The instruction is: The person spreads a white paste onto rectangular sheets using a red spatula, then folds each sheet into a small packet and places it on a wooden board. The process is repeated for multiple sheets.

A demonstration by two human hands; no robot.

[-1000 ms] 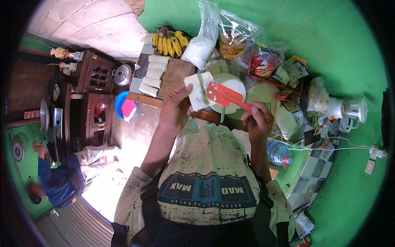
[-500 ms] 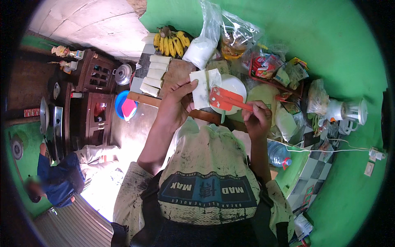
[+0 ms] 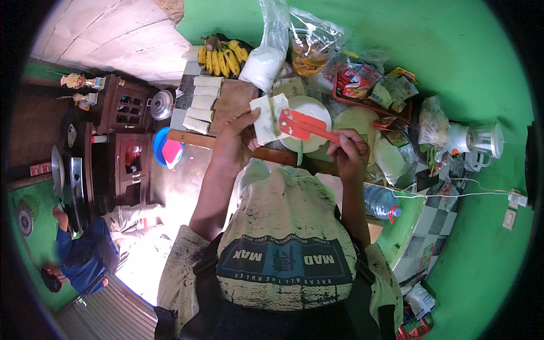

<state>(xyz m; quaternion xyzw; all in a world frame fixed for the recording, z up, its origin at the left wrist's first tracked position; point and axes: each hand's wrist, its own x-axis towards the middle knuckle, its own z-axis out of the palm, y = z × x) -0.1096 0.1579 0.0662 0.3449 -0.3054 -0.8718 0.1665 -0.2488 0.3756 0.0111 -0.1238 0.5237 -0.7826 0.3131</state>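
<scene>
My left hand (image 3: 239,133) is closed on a pale folded wrapper (image 3: 268,120), thumb on top, held up over the table's near edge. In my right hand (image 3: 349,152) is the handle of a red spatula (image 3: 296,123) with white smears on its blade. The blade's tip is close to the wrapper's right edge; whether they touch I cannot tell. Behind the spatula sits a white bowl (image 3: 318,109), partly covered by it, with a pale green handle (image 3: 300,154) sticking out toward me. Several pale rolls (image 3: 203,102) lie in a row beside a wooden board (image 3: 235,93).
Bananas (image 3: 222,59), a bag of white powder (image 3: 262,67) and a red basket of packets (image 3: 345,93) line the table's far side. A blender (image 3: 486,140) stands at the right. A water bottle (image 3: 381,202) is below the table. At the left sits another person (image 3: 90,249).
The wrapper has tilted slightly in my left hand, and the spatula has shifted a little. The whole view has turned slightly, moving the table's things leftward. Both grips are the same.
</scene>
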